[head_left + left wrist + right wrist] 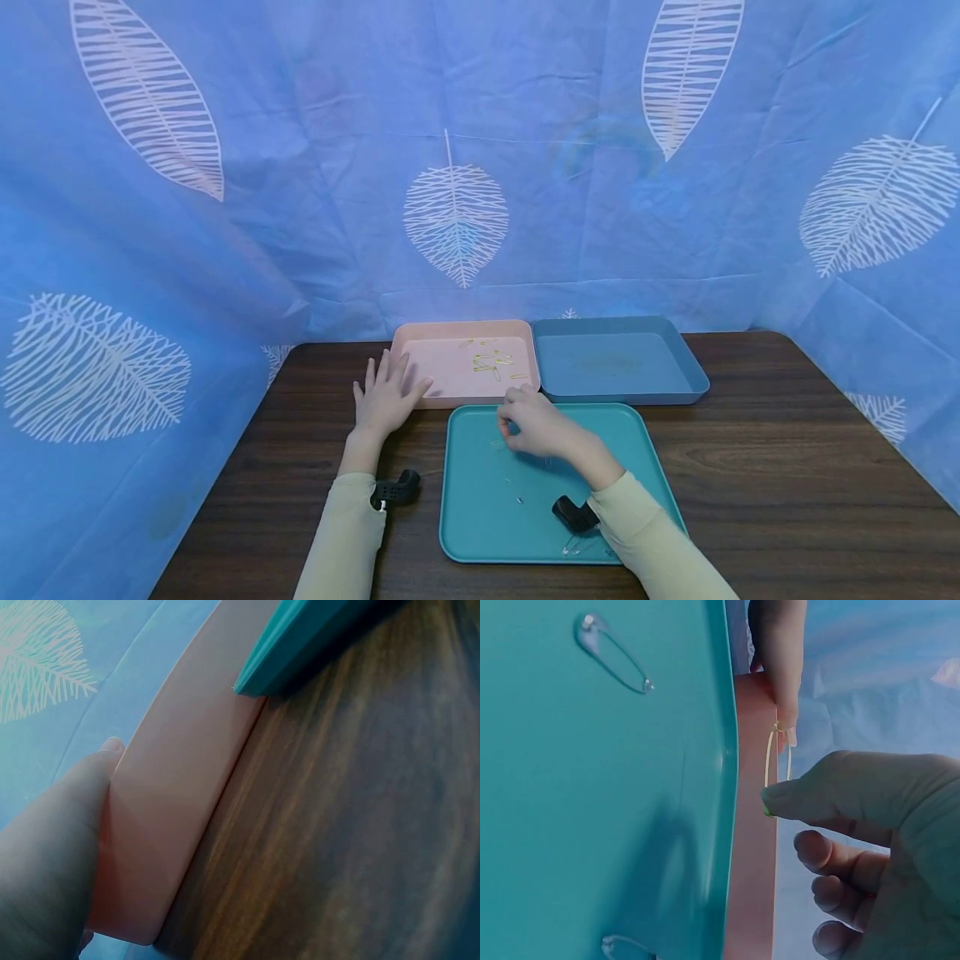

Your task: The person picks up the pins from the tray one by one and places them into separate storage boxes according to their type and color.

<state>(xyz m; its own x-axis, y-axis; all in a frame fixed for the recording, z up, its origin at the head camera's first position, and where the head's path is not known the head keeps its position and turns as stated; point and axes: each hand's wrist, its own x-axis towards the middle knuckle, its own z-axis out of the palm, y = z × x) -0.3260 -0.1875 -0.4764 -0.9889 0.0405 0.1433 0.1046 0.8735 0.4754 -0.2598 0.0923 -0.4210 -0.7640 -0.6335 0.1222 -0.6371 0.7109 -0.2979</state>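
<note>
My right hand (536,423) pinches a gold safety pin (768,763) between thumb and index finger, above the far part of the teal tray (480,521). The other right fingers curl loosely in the right wrist view. My left hand (382,402) spreads its fingers at the left side of the pink tray (435,358), its thumb at the near rim. Several gold safety pins (491,362) lie in the pink tray. Silver safety pins are scattered on the teal tray, one silver safety pin (589,636) showing large in the right wrist view.
A blue tray (600,358) stands right of the pink one, side by side with it at the back of the dark wooden table (765,467). The teal tray lies in front of both. A blue leaf-patterned cloth (337,208) hangs behind and at the sides.
</note>
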